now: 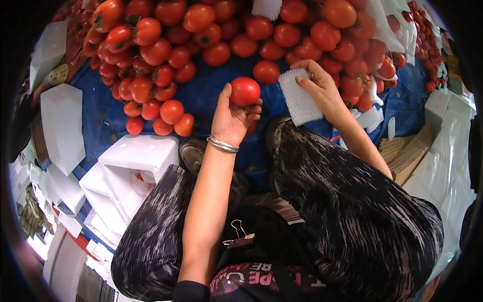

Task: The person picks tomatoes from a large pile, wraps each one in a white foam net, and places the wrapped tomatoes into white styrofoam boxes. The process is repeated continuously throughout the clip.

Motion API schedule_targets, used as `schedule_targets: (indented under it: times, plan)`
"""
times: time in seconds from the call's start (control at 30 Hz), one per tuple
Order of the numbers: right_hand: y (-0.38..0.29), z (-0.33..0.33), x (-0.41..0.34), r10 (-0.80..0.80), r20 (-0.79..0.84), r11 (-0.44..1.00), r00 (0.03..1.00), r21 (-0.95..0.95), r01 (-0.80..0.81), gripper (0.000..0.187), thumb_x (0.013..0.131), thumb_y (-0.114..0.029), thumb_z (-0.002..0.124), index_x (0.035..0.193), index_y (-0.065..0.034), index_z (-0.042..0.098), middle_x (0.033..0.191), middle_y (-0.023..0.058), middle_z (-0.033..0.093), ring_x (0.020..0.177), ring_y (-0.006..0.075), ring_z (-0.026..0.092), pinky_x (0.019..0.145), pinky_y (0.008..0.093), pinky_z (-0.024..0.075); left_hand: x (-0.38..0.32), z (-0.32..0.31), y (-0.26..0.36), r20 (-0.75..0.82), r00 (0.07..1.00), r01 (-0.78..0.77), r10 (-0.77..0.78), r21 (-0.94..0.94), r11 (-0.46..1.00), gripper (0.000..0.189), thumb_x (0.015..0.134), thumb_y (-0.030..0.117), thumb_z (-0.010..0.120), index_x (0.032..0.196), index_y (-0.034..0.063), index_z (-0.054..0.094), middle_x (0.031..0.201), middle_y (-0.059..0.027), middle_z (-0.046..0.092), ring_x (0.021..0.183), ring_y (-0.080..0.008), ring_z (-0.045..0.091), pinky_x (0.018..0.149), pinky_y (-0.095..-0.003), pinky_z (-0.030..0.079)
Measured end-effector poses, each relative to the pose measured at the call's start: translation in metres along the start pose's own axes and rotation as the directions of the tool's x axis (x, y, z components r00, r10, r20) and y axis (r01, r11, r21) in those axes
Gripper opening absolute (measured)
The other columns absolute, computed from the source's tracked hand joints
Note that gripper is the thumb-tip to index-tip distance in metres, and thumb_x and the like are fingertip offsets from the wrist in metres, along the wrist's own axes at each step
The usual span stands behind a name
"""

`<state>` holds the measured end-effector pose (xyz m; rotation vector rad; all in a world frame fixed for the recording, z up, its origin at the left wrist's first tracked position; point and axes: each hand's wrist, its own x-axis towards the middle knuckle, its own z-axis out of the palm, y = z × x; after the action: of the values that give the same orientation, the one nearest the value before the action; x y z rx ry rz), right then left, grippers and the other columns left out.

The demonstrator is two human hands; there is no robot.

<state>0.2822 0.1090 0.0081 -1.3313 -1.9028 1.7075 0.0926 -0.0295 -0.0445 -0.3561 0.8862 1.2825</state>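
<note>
Near the middle, my left hand (234,120) holds a red tomato (245,91) resting on its fingers, with the thumb at its left side. My right hand (320,87) pinches a white foam net sleeve (300,98) by its upper edge; the sleeve hangs flat, apart from the held tomato. One loose tomato (266,72) lies on the blue sheet (211,87) between the hands. Beyond them a large heap of tomatoes (154,51) spreads across the top of the view. Another foam sleeve (267,7) lies on the heap.
A white foam box (139,151) stands at the left of my legs, with a net-wrapped tomato (144,182) inside. More white foam boxes (61,124) stand farther left. Foam sleeves (368,117) lie on the right. Folded cardboard (409,151) and clear plastic sheeting (437,151) are at the right edge.
</note>
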Motion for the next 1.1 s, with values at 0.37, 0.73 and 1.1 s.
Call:
schedule_targets:
  times: [0.37,0.73,1.1]
  plan:
    - [-0.098,0.003,-0.028,-0.165,-0.044,0.961,0.985,0.219,0.171,0.026,0.089,-0.009,0.056,0.113,-0.0031,0.057,0.085,0.0013,0.056,0.078,0.0078,0.049,0.069,0.0238,0.0414,-0.103,0.077,0.054,0.274,0.912,-0.334,0.304,0.067,0.94,0.056,0.089,0.042,0.066,0.122,-0.001,0.052,0.106,-0.0204,0.065,0.087,-0.0283,0.069,0.07,-0.0335,0.061]
    - [-0.242,-0.041,-0.115,-0.484,-0.24,0.838,0.841,0.15,0.525,0.029,0.091,-0.006,0.054,0.12,-0.005,0.059,0.099,0.003,0.061,0.083,0.0074,0.055,0.072,0.0213,0.0446,-0.335,0.106,0.074,0.523,0.105,-0.552,0.846,0.738,-0.388,0.068,0.049,0.008,0.091,0.111,0.0086,0.064,0.102,-0.0077,0.054,0.093,-0.0231,0.056,0.084,-0.0351,0.049]
    - [-0.272,-0.139,-0.134,-0.892,0.437,-0.204,0.114,-0.614,0.763,0.063,0.084,-0.025,0.066,0.137,-0.0009,0.043,0.141,0.0208,0.046,0.124,0.0359,0.051,0.099,0.0435,0.0451,-0.625,-0.169,-0.088,-0.304,-0.096,-0.531,0.948,0.821,0.21,0.052,0.069,0.016,0.087,0.112,0.0048,0.06,0.106,-0.0043,0.064,0.095,-0.0154,0.061,0.085,-0.0292,0.05]
